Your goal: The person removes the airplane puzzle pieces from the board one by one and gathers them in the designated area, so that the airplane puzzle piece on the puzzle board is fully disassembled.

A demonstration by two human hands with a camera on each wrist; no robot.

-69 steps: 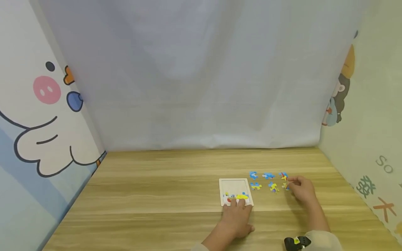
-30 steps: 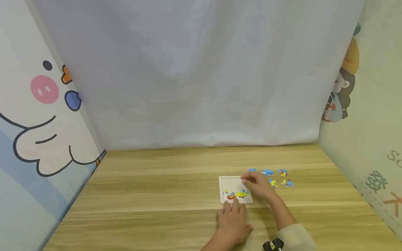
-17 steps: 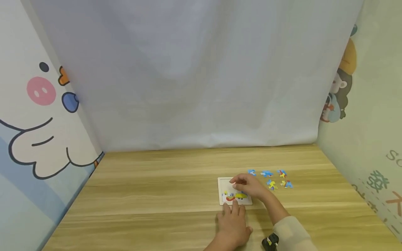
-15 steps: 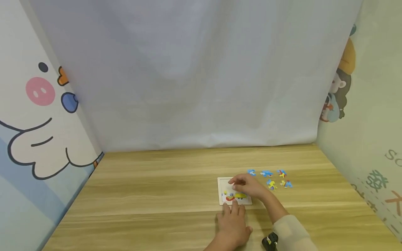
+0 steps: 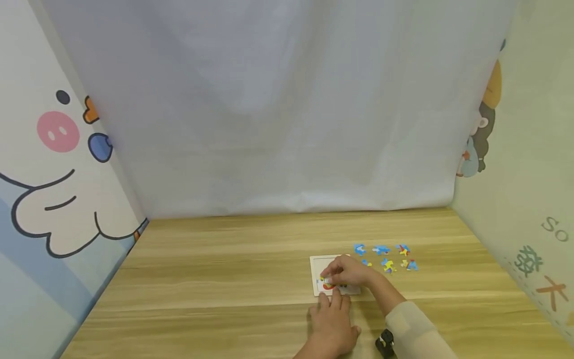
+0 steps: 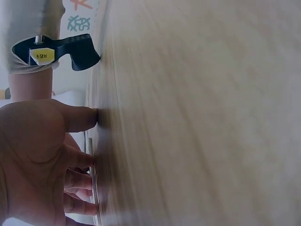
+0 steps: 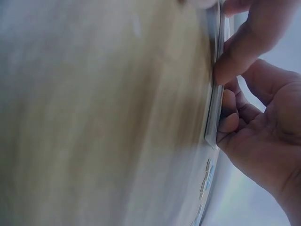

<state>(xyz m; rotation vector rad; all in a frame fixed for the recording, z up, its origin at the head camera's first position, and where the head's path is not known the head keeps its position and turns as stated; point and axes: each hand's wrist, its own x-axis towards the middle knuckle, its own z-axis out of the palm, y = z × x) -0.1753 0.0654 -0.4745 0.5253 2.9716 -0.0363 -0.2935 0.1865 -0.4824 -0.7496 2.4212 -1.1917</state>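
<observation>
A small square wooden puzzle tray [image 5: 316,264] lies flat, with a strip of yellow, red and white pieces along its near side. My left hand [image 5: 333,325] lies on the table with spread fingers, fingertips at the tray's near edge. In the left wrist view, those fingers [image 6: 77,206] meet the thin side of the tray [image 6: 95,188]. My right hand [image 5: 350,270] reaches over the tray from the right, thumb and index fingertips down at the fitted pieces [image 5: 329,286]. I cannot tell whether they pinch a piece. In the right wrist view, the right hand's [image 7: 277,117] outer fingers curl by the tray's side.
Several loose jigsaw pieces [image 5: 381,250] in blue, yellow and red lie in two rows right of the tray. A black wrist device [image 5: 385,344] sits by the right sleeve [image 5: 414,329]. A pale curtain [image 5: 287,124] hangs behind the wooden table [image 5: 215,279].
My right hand has come left from the loose pieces to above the tray, then down to the fitted pieces. The left fingertips have slid back from over the strip to the near edge.
</observation>
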